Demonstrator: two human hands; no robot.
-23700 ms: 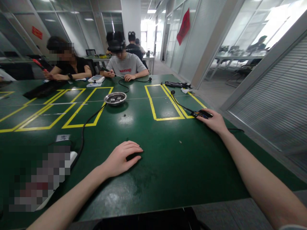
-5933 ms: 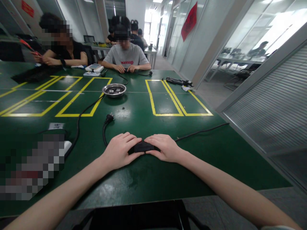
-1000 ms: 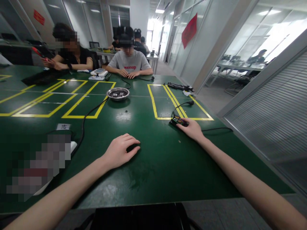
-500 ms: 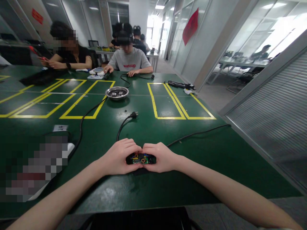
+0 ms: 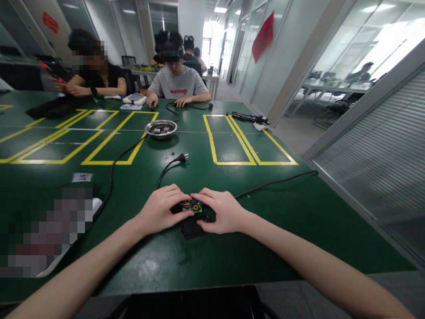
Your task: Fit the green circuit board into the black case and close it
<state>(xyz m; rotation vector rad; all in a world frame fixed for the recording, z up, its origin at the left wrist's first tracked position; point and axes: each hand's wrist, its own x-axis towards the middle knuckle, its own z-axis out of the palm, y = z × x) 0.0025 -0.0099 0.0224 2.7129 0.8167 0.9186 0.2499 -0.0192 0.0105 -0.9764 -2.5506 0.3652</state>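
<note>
**Item:** open adapter (image 5: pixel 191 206), circuit board showing, lying close to the near edge of the worktop (image 5: pixel 299 208), about midway along it.

**Grip:** we are clasping it from both ends. Our left hand (image 5: pixel 158 212) is curling over its left end and our right hand (image 5: pixel 222 213) over its right, fingertips almost meeting above it.

**Axis:** its long side is running left to right, parallel with the near edge, so both hands are sitting equally near.

**Adjacent:** a black shell (image 5: pixel 191 228) is lying just toward us from the board. A plug (image 5: pixel 182 157) is pointing toward the far edge.
</note>
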